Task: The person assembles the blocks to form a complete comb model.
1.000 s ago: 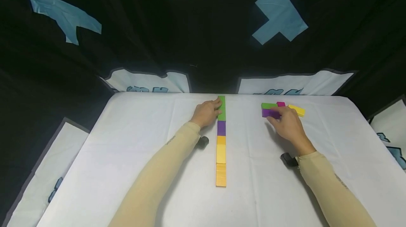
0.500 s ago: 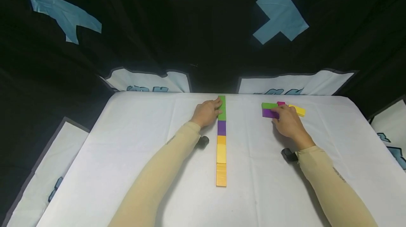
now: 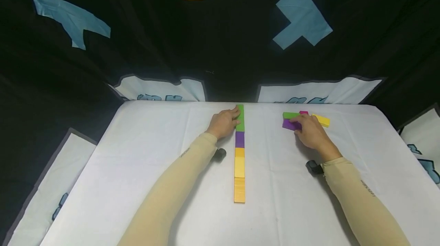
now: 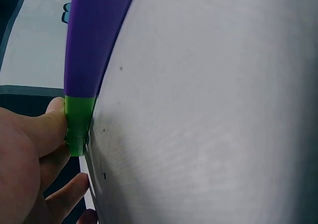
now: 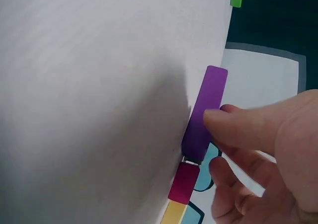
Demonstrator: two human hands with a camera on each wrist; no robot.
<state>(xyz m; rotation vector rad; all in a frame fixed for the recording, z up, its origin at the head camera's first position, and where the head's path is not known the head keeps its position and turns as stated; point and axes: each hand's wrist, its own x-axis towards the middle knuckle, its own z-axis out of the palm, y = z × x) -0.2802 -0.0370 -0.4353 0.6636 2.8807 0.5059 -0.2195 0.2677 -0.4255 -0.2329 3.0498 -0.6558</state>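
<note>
Right hand [image 3: 309, 130] is pinching a purple block [image 5: 198, 112] right of centre in the head view, thumb on one face and fingers behind. Left hand [image 3: 222, 123] is touching a green block [image 3: 241, 118] at the top of the row, mid-frame; whether its fingers are pinching or only resting, cannot tell. Below that, a second purple block [image 3: 240, 139], yellow block [image 3: 239, 167] and orange block [image 3: 239, 190] are running down the centre.

Risks, as judged: the pinched piece is sitting close to another green block [image 3: 290, 115], a pink block [image 3: 303, 112] and a loose yellow block [image 3: 322, 120], so a sideways lift could be knocking those askew. Its smooth-looking faces could be slipping if the thumb is pressing off-centre. Left fingers could be bending the row by pushing on its upper end.

Writing: small dark prints are showing on the left sleeve [image 3: 172, 185] and right sleeve [image 3: 357, 200], too tiny to be read. Blue letter-like marks [image 3: 296, 100] are sitting along the table's far edge, cut off, not making a word. No brand is showing legibly.
</note>
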